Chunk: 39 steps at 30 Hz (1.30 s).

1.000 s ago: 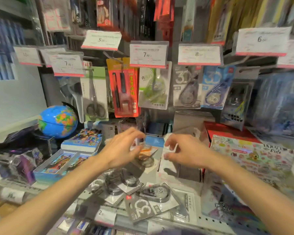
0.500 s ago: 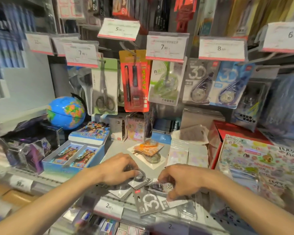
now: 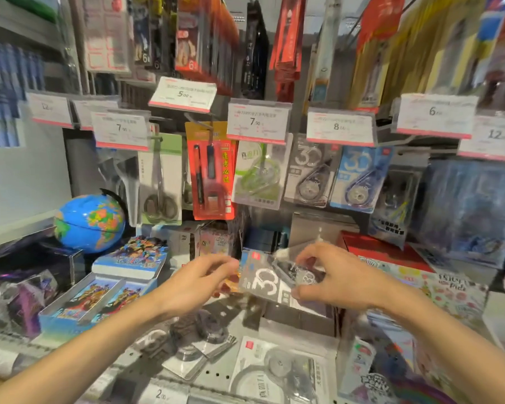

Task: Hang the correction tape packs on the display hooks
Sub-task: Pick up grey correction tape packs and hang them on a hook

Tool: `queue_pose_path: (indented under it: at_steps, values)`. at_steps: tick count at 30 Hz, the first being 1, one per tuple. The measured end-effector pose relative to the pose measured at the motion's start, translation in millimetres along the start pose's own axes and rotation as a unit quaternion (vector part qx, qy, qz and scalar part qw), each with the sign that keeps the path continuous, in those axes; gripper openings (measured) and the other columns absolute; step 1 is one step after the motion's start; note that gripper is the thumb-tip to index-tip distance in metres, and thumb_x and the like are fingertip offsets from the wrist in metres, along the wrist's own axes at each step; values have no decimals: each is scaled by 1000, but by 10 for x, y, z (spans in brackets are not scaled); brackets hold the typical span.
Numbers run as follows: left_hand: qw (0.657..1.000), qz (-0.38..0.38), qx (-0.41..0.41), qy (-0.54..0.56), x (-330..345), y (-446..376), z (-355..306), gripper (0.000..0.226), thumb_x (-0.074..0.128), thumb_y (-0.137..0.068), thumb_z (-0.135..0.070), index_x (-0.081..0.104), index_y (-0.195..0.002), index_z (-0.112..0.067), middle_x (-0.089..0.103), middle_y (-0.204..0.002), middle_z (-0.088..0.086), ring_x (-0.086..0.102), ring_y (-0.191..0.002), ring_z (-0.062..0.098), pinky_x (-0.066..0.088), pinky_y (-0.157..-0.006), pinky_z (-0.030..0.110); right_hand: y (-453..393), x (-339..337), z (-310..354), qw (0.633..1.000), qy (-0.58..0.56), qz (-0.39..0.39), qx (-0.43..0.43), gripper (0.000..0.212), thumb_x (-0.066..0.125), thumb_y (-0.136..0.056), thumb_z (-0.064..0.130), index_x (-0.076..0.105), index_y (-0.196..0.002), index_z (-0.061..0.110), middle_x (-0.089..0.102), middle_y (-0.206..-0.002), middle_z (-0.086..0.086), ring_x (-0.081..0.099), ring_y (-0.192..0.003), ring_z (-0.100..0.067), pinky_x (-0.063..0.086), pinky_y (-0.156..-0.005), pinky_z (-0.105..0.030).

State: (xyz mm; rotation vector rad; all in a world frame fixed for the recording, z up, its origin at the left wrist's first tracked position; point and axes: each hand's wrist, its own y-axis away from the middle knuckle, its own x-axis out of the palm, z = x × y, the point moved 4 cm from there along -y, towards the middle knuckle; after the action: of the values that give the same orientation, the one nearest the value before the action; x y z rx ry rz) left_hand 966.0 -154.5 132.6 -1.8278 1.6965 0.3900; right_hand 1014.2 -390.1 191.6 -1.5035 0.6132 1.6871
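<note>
A grey correction tape pack (image 3: 263, 282) marked "30" is lifted above the shelf. My right hand (image 3: 333, 281) pinches its right side and top. My left hand (image 3: 199, 282) grips its left edge with fingertips. Above, on the display hooks, hang a matching grey pack (image 3: 311, 173), a blue pack (image 3: 359, 179) and a green pack (image 3: 260, 173). Several more packs lie loose on the shelf below my hands, among them a grey-carded one (image 3: 193, 345) and a white-carded one (image 3: 277, 371).
Price tags (image 3: 258, 121) stick out in front of the hooks. Scissors (image 3: 161, 182) and a red pen pack (image 3: 210, 170) hang to the left. A globe (image 3: 89, 223), card boxes (image 3: 108, 293), a red box (image 3: 382, 252) and sticker books (image 3: 438, 290) crowd the shelf.
Both hands went from the back of the shelf down to the loose packs at the front. They have since risen with the grey "30" pack held between them.
</note>
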Motion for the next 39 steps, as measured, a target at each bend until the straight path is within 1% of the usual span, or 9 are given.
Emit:
queue_pose_path:
  at_steps: [6,11,15,18,21,24,27,33,39]
  values:
    - [979,-22,-6,202,91,-336,-604,27,49,-104,-29,61,-125,-17,69,-118,8,76,-78,21,57,-62,24,68,-109,-192,981,-95,-156,58,49,74,-77,52,47,-113,31,47,-105,15,52,-91,-6,40,-72,-22]
    - [973,-36,44,225,135,-579,-933,20,58,-100,-14,64,-119,-15,71,-84,1,70,-67,6,59,-62,22,158,-175,-319,966,-130,-211,81,62,76,-74,58,44,-117,29,42,-112,12,51,-97,-7,37,-78,-22]
    - [978,-43,80,190,184,-723,-1093,19,60,-99,-13,65,-117,-16,77,-93,11,73,-82,16,61,-66,24,225,-246,-501,952,-218,-190,98,75,80,-66,65,39,-121,35,52,-115,17,58,-102,-3,44,-77,-21]
    - [978,-52,104,171,186,-777,-1194,18,62,-98,-17,67,-115,-14,73,-100,19,72,-85,22,61,-65,24,280,-287,-616,916,-360,-136,109,61,82,-77,45,48,-126,31,68,-108,3,70,-90,-10,54,-73,-20]
    - [982,-55,128,128,185,-798,-1247,21,63,-98,-21,67,-117,-18,74,-102,8,72,-89,26,62,-69,28,305,-300,-654,883,-447,-108,95,38,78,-87,21,61,-121,15,78,-99,0,74,-87,-15,54,-65,-18]
    - [980,-82,180,32,128,-768,-1280,23,61,-98,-26,67,-121,-25,69,-113,-13,69,-95,8,60,-82,30,323,-348,-680,881,-451,-105,92,28,75,-89,17,64,-114,12,78,-87,4,72,-77,-9,49,-60,-13]
    - [937,-169,275,-133,-47,-638,-1368,26,58,-97,-28,65,-122,-26,59,-118,-14,63,-97,0,55,-82,20,361,-471,-753,890,-425,-133,96,27,74,-90,27,64,-114,19,78,-90,5,73,-79,-11,49,-59,-14]
    - [833,-297,390,-259,-452,-507,-1664,30,63,-92,-33,58,-117,-17,53,-114,-1,58,-74,10,58,-60,30,401,-779,-768,870,-439,-215,66,23,71,-90,33,65,-112,27,78,-99,11,72,-87,-5,48,-66,-18]
    - [789,-288,436,-323,-525,-659,-1984,34,65,-95,-29,58,-125,-15,55,-129,0,62,-83,14,57,-57,37,420,-889,-748,866,-437,-240,40,27,73,-89,32,64,-115,28,77,-103,7,74,-93,-11,52,-88,-34]
